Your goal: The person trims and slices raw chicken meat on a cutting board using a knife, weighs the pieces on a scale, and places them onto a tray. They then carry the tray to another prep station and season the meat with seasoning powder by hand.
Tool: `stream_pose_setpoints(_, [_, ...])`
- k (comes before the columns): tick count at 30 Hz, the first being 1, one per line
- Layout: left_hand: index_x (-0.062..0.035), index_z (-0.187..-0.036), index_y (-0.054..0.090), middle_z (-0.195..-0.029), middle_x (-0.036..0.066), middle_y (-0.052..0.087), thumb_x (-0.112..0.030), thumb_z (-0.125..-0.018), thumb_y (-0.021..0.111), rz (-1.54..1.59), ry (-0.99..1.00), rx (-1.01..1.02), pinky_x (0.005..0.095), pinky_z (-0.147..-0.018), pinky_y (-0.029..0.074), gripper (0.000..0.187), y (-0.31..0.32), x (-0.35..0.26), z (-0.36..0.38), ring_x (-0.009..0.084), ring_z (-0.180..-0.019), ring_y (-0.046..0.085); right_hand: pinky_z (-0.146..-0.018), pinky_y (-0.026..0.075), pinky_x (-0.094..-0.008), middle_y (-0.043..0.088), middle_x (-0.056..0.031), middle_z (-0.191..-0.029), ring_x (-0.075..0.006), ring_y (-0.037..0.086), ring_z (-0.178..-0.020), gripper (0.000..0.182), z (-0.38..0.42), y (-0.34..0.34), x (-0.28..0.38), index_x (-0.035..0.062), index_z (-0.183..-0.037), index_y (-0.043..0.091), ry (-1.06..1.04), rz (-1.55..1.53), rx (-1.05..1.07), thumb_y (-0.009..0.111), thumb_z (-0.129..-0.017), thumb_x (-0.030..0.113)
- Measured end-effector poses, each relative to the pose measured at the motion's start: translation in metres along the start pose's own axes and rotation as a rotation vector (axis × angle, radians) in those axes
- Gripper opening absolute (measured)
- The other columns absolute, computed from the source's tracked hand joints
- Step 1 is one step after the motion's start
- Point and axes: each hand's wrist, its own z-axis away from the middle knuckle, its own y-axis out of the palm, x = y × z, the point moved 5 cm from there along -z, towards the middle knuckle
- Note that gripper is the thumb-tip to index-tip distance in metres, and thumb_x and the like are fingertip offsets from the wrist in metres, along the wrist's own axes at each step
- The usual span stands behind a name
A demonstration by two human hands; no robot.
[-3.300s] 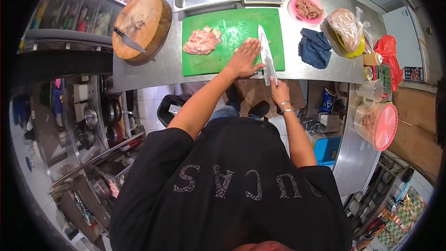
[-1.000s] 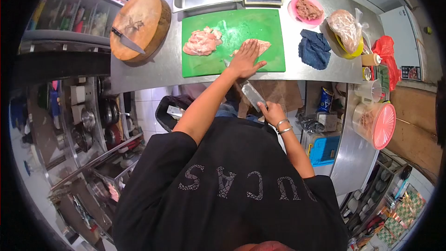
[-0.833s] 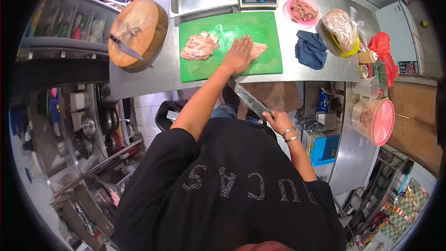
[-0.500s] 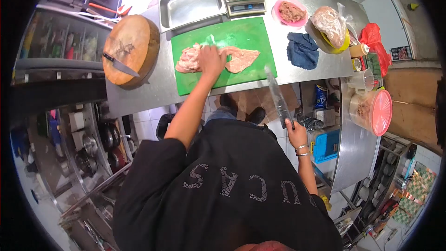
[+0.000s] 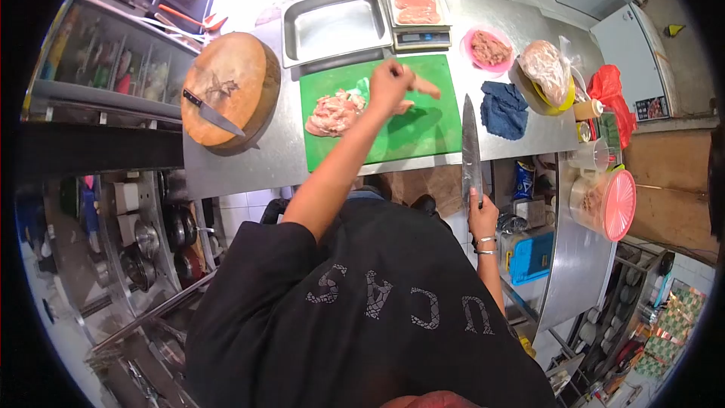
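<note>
Raised over the green cutting board [image 5: 362, 149], my left hand [image 5: 389, 91] is closed on a slice of raw meat [image 5: 425, 89]. The slice hangs above the board and casts a shadow on it; my hand covers part of it. A heap of raw meat pieces [image 5: 331, 115] lies on the board's left half, beside my left forearm. My right hand [image 5: 482, 217] grips the handle of a large kitchen knife [image 5: 470, 143]. Its long blade points away from me, just right of the board and over the table's front edge.
A round wooden chopping block [image 5: 219, 79] with another knife [image 5: 215, 115] stands left. Behind the board are a steel tray [image 5: 332, 57] and a scale [image 5: 421, 38] carrying meat slices. To the right lie a pink bowl [image 5: 507, 68], blue cloth [image 5: 504, 111] and bagged meat [image 5: 544, 68].
My left hand has lifted the meat slice off the board and moved right with it. The knife in my right hand has swung to point straighter forward. The whole view has shifted slightly.
</note>
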Motion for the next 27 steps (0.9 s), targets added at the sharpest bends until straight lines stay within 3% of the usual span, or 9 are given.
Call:
stream_pose_setpoints(3, [-0.003,-0.082,0.06,-0.081,0.009,0.066,-0.018,-0.086,0.075,0.065,0.02,-0.102,0.0298,-0.058,0.052,0.021,-0.054,-0.06,-0.044,0.0148,-0.071,0.065,-0.057,0.045,-0.0441,0.059,-0.0204,-0.062,-0.0325,0.06,-0.056,0.056,-0.006,0.001,0.002,-0.0016,-0.079,0.063,-0.027,-0.016,-0.02,0.056,-0.099,0.05])
stream_pose_setpoints(6, [-0.0015,-0.091,0.062,-0.091,0.012,0.066,-0.02,-0.083,0.077,-0.075,0.149,-0.387,0.0325,-0.066,0.054,0.026,-0.11,-0.036,-0.079,0.018,-0.08,0.066,-0.058,0.046,-0.0448,0.06,-0.0214,-0.064,-0.0352,0.059,-0.057,0.057,-0.008,0.009,-0.007,-0.002,-0.079,0.062,0.024,-0.056,0.007,0.056,-0.099,0.051])
stream_pose_setpoints(9, [-0.0053,-0.103,0.064,-0.104,0.018,0.065,-0.021,-0.07,0.081,-0.578,0.095,0.112,0.0419,-0.093,0.05,0.04,-0.105,0.001,-0.062,0.0365,-0.103,0.063,-0.059,0.045,-0.0464,0.06,-0.0233,-0.066,-0.039,0.058,-0.059,0.058,-0.007,0.016,-0.013,-0.0023,-0.08,0.062,-0.021,0.006,-0.032,0.056,-0.099,0.052])
stream_pose_setpoints(12, [-0.0102,-0.116,0.063,-0.116,0.017,0.063,-0.012,-0.07,0.077,-0.664,0.508,0.444,0.046,-0.097,0.047,0.048,-0.062,0.065,0.006,0.0368,-0.114,0.057,-0.058,0.043,-0.0494,0.058,-0.0256,-0.066,-0.0423,0.056,-0.06,0.062,-0.004,0.021,-0.01,-0.0027,-0.072,0.055,-0.033,-0.014,-0.016,0.057,-0.098,0.053])
stream_pose_setpoints(13, [-0.011,-0.119,0.063,-0.118,0.016,0.062,-0.012,-0.073,0.074,-0.81,0.481,0.575,0.0471,-0.093,0.048,0.047,-0.054,0.073,0.022,0.0373,-0.111,0.058,-0.058,0.043,-0.0493,0.058,-0.0253,-0.066,-0.0424,0.056,-0.06,0.062,-0.003,0.02,-0.008,-0.0024,-0.07,0.054,-0.027,-0.056,-0.018,0.057,-0.098,0.054])
stream_pose_setpoints(17, [-0.0052,-0.111,0.07,-0.104,0.02,0.069,-0.013,-0.087,0.061,-0.839,0.401,0.35,0.051,-0.089,0.048,0.027,-0.045,0.098,0.044,0.0397,-0.098,0.063,-0.055,0.048,-0.0431,0.062,-0.0183,-0.066,-0.0315,0.062,-0.057,0.05,0.001,0.033,-0.023,0.0024,-0.069,0.064,-0.212,0.0,-0.141,0.067,-0.093,0.046])
stream_pose_setpoints(19, [0.0006,-0.11,0.069,-0.112,0.024,0.068,-0.011,-0.087,0.06,-0.822,0.294,0.378,0.0502,-0.092,0.047,0.027,-0.043,0.117,0.034,0.0421,-0.104,0.062,-0.06,0.051,-0.043,0.066,-0.0182,-0.07,-0.0339,0.065,-0.062,0.055,0.007,0.025,-0.013,0.0039,-0.07,0.067,-0.039,-0.027,-0.049,0.062,-0.094,0.053])
stream_pose_setpoints(22, [0.0041,-0.108,0.067,-0.106,0.022,0.067,-0.018,-0.093,0.065,-0.555,0.423,0.253,0.0434,-0.091,0.048,0.027,-0.043,0.128,0.025,0.0364,-0.1,0.063,-0.067,0.052,-0.0491,0.067,-0.0211,-0.074,-0.0398,0.068,-0.072,0.067,0.003,0.011,-0.01,0.0042,-0.077,0.067,-0.051,-0.043,0.076,0.045,-0.097,0.065])
stream_pose_setpoints(27, [0.0048,-0.099,0.067,-0.087,0.013,0.068,-0.027,-0.1,0.06,-0.32,0.225,0.227,0.036,-0.075,0.05,0.032,-0.03,0.129,0.012,0.0226,-0.078,0.061,-0.072,0.052,-0.0513,0.067,-0.024,-0.077,-0.0436,0.066,-0.074,0.066,0.014,-0.014,0.002,0.0028,-0.08,0.066,-0.088,-0.042,0.028,0.044,-0.099,0.062])
